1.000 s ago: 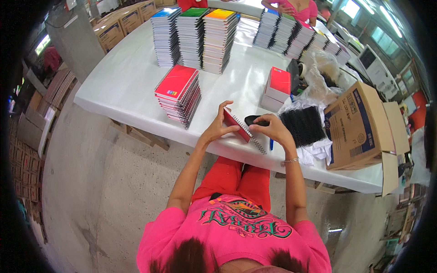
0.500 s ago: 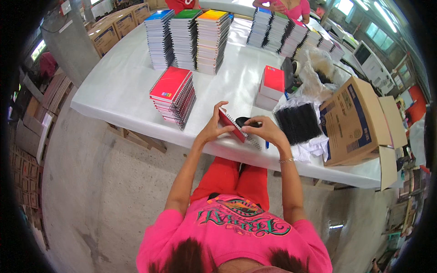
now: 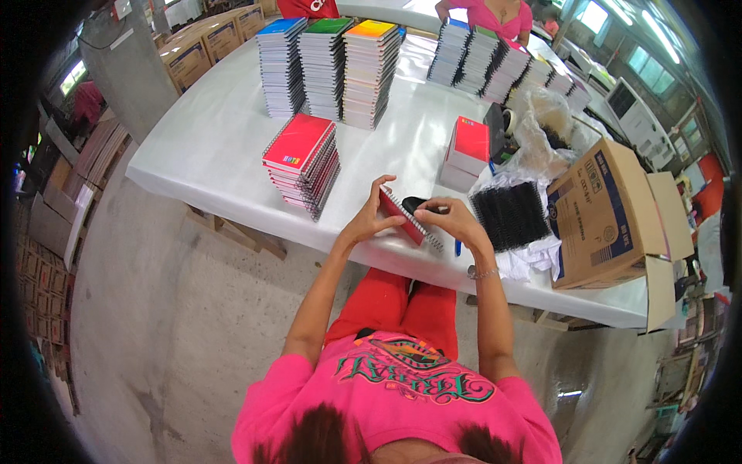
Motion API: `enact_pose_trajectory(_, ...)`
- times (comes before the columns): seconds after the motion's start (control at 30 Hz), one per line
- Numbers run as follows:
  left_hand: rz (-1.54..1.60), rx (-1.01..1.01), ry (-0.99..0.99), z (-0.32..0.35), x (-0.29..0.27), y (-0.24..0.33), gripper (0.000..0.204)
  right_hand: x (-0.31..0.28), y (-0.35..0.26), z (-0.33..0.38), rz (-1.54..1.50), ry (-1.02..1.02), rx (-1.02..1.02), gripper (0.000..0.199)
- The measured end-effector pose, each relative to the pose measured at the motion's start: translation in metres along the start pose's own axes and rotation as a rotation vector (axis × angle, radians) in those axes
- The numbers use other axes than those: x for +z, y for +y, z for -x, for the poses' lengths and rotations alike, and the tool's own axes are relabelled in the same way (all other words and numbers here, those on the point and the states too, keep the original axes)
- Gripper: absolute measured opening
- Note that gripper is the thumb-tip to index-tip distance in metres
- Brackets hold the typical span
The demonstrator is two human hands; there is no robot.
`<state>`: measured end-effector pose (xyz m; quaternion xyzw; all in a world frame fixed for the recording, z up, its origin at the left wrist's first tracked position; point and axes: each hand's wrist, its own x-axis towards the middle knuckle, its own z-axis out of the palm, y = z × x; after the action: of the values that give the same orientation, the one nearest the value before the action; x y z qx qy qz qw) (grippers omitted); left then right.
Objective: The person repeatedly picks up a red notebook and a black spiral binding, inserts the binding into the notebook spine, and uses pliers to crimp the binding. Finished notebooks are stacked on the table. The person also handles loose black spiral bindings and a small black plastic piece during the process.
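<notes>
My left hand (image 3: 368, 222) grips a red-covered notebook (image 3: 399, 220), fingers at its far end and thumb across the cover, holding it tilted on edge above the table's near side. Along its right edge runs a spiral coil (image 3: 434, 243), whose loose end sticks out towards me. My right hand (image 3: 459, 224) is closed in a pinch at this coiled edge; the exact point of contact is too small to make out. Just beyond the fingers lies a black rounded object (image 3: 413, 204), partly hidden. To the left stands a stack of red spiral notebooks (image 3: 300, 170).
Right of my hands are a red-topped stack of unbound books (image 3: 468, 151), a bundle of black coils (image 3: 510, 216) on white wrapping and an open carton (image 3: 599, 216). Blue (image 3: 281, 73), green (image 3: 321, 73) and yellow notebook stacks (image 3: 369, 77) stand farther back. A person (image 3: 495, 17) is across the table.
The whole view has shifted slightly. My left hand still holds the red notebook, and my right fingers stay at its coiled edge with only a small movement.
</notes>
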<state>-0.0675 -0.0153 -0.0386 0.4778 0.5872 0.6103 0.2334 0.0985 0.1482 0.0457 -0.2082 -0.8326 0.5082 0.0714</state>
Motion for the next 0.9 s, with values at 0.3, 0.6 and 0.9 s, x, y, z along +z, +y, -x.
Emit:
enact_pose_trajectory(0.3, 0.061, -0.014, 0.261, 0.009, 0.033, -0.002, 0.050, -0.004, 0.019, -0.014, 0.332, 0.367, -0.314, 0.047)
enact_pose_trajectory(0.6, 0.181, -0.006, 0.354, 0.018, 0.042, -0.001, 0.028, 0.057, -0.025, 0.005, 0.385, 0.425, -0.416, 0.028)
enact_pose_trajectory(0.9, 0.101, 0.048, 0.440, 0.026, 0.042, 0.011, 0.029, 0.078, -0.009, -0.001, 0.577, 0.517, -0.560, 0.015)
